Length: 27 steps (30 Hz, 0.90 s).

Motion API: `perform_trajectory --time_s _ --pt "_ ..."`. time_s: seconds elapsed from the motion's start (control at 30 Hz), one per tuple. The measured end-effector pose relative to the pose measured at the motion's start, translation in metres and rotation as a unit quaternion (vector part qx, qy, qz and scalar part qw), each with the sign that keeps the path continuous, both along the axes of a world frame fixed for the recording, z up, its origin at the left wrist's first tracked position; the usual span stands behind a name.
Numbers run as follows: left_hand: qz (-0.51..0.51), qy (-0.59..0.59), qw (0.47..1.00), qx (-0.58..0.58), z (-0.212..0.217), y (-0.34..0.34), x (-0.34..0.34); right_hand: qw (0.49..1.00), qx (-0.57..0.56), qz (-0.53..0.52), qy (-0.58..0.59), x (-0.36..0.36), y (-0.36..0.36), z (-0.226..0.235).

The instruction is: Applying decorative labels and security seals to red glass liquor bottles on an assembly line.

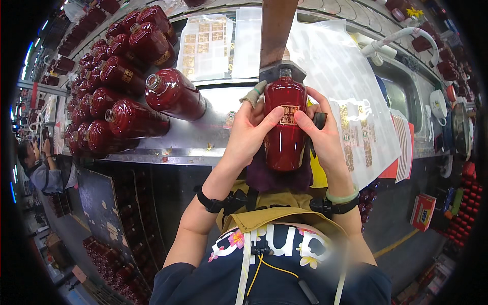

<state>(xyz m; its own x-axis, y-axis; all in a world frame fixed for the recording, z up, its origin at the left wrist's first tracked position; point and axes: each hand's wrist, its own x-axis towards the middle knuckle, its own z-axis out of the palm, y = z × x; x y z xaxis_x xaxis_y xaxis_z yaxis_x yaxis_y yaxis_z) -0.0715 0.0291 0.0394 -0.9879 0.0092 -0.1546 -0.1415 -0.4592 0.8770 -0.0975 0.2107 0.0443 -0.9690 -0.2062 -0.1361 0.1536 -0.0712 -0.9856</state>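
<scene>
A glossy dark red glass bottle (284, 150) lies on its back, neck pointing away from me, between my two hands. My left hand (252, 126) holds its left side, with the thumb on a gold label (288, 115). A greyish cloth cover (252, 95) wraps one of its fingers. My right hand (325, 133) grips the other side, its thumb pressing the label's right edge. A small black object (319, 121) shows by the right fingers; I cannot tell its kind. A purple cloth (277, 177) lies under the bottle's near end.
Many red bottles (122, 76) crowd the metal table at left; one (175, 94) stands nearest. Label sheets (206, 46) lie behind, and translucent sheets (351, 112) spread at right. A brown upright post (277, 33) rises beyond my bottle. A sink (399, 84) with a faucet (376, 51) is far right.
</scene>
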Motion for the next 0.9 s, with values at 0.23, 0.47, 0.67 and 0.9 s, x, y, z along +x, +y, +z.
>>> perform_trajectory --time_s 0.23,0.47,0.67,0.9 --pt "0.0 0.002 1.0 0.019 -0.0023 -0.0003 -0.0005 1.0 -0.008 0.003 0.006 -0.0016 0.0014 -0.0024" --pt "-0.001 0.0 1.0 0.027 -0.0019 -0.0014 0.0005 1.0 -0.005 0.008 0.002 -0.0008 0.0015 0.0003" --pt "-0.001 0.008 1.0 0.018 -0.0014 0.0 0.001 1.0 -0.012 0.004 -0.001 -0.0003 0.0019 0.0017" --pt "0.005 0.012 1.0 0.013 -0.0008 0.0006 0.0023 1.0 -0.011 0.01 -0.009 -0.0015 0.0019 0.0026"
